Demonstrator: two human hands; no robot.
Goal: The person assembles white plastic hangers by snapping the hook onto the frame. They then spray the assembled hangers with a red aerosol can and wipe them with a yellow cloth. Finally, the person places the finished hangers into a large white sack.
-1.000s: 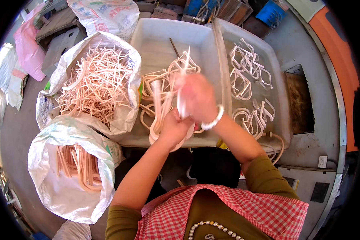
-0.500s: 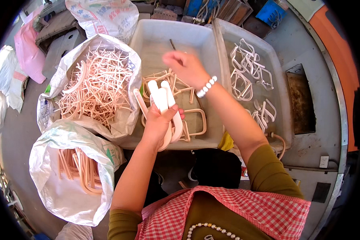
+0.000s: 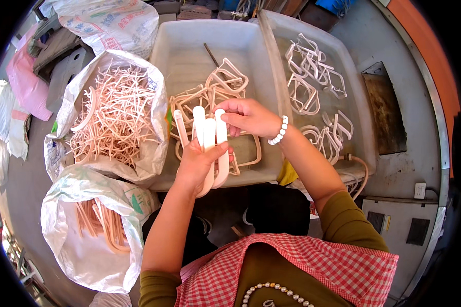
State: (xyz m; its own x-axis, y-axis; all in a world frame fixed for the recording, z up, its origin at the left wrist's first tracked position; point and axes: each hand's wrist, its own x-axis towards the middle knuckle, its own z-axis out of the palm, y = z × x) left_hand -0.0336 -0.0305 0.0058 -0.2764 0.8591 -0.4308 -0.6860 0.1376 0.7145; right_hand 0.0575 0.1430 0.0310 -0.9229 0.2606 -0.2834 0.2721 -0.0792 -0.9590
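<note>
Held a bunch of white loops over the grey tub.

Left two bags (image 3: 112,117) of pink bits alone at the side. Gripped the white loops (image 3: 210,148) tight in the left hand (image 3: 197,166), ends up, just above the tub (image 3: 189,56). Pinched one loop top with the right hand (image 3: 248,116). Best lined up each top evenly and squeezed low, probably, to stop any slipping. Left more loops lying in the tray (image 3: 358,102).

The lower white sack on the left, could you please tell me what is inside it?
The lower white sack holds long, curved pinkish plastic strips, seen through its open mouth. How deep the pile goes cannot be seen, as the sack's wall covers the rest.
</note>
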